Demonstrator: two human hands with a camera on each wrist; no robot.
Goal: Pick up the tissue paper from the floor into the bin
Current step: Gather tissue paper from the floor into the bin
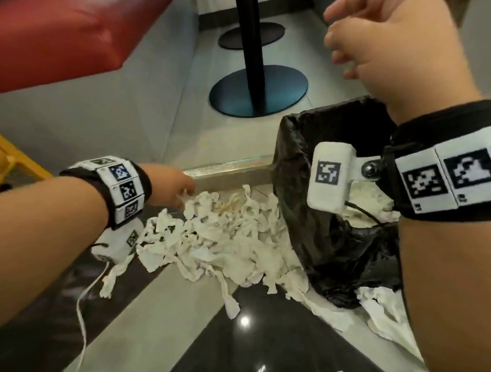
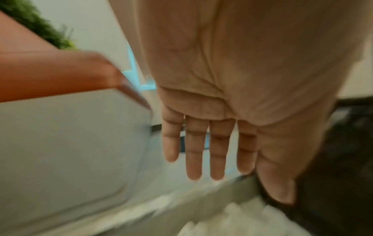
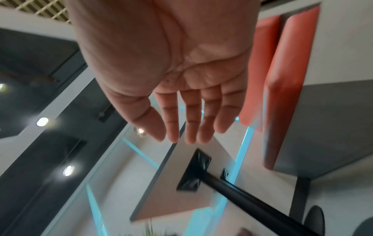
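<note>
Many crumpled pieces of white tissue paper (image 1: 218,237) lie in a heap on the floor, just beside the bin (image 1: 318,210) lined with a black bag; some tissue is already inside it. The left hand (image 1: 169,186) reaches down to the far edge of the heap with straight fingers (image 2: 217,150), holding nothing. The right hand (image 1: 395,47) hangs above the bin, loose and empty.

- The head camera is looking down from close above at the floor (image 1: 140,120), both wrists in frame.
- The left wrist camera is facing along its palm toward the floor.
- The right wrist camera is tilting upward, sharing the black table pole (image 3: 242,190) with the head view.
</note>
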